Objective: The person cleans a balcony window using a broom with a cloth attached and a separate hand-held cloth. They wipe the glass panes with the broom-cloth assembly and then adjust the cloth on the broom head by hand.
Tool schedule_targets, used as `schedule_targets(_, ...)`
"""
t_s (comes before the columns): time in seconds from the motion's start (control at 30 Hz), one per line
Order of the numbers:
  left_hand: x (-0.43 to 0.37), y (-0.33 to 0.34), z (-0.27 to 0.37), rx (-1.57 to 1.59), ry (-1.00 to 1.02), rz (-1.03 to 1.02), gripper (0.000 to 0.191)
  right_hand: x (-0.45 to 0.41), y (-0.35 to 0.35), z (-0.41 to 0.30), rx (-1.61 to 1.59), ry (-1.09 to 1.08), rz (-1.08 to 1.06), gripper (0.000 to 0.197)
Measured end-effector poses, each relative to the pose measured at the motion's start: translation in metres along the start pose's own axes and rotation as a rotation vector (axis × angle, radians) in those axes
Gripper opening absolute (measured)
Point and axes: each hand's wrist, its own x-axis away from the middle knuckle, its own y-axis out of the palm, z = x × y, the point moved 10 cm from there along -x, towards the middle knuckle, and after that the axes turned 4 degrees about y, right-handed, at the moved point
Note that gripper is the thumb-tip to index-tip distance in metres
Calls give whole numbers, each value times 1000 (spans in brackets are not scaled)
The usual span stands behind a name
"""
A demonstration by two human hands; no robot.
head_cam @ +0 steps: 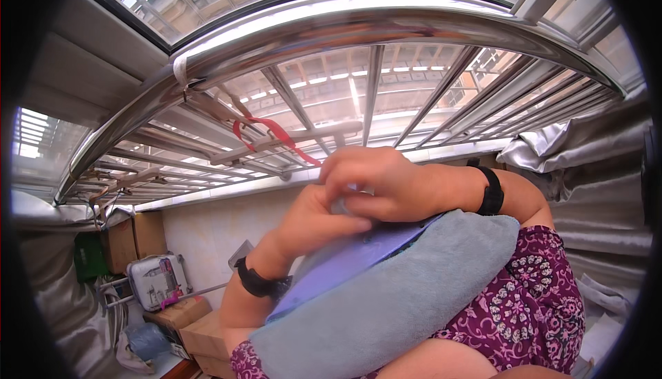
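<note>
A flat mop head (331,275) with a purple plate leans against the person's body. Its grey plush pad (393,296) faces the person and comes away slightly from the plate along the upper edge. My left hand (318,218) is on the far side of the plate, its thumb stretched across toward the right hand. Just above it, my right hand (380,185) has its fingers curled in, slightly blurred. Between the two hands shows a small pale, shiny part, mostly covered by fingers. What the right fingertips hold is hidden. Both wrists wear black bands.
Ahead runs a curved metal window railing (331,32) with upright bars. A hanger (289,141) with a red ribbon (274,130) hangs there. Cardboard boxes (207,335) and a printed case (156,280) stand at left. Silvery curtains (595,193) bunch at right.
</note>
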Motion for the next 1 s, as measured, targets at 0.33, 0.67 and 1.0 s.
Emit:
schedule_targets(0.33,18,6,4,-126,111,121,21,33,5,32,-151,362,-235,27)
schedule_targets(0.67,16,21,39,-336,369,63,36,27,-10,21,-195,212,-90,21)
schedule_targets(1.0,16,35,45,-611,444,46,58,32,-9,31,-388,315,-34,19)
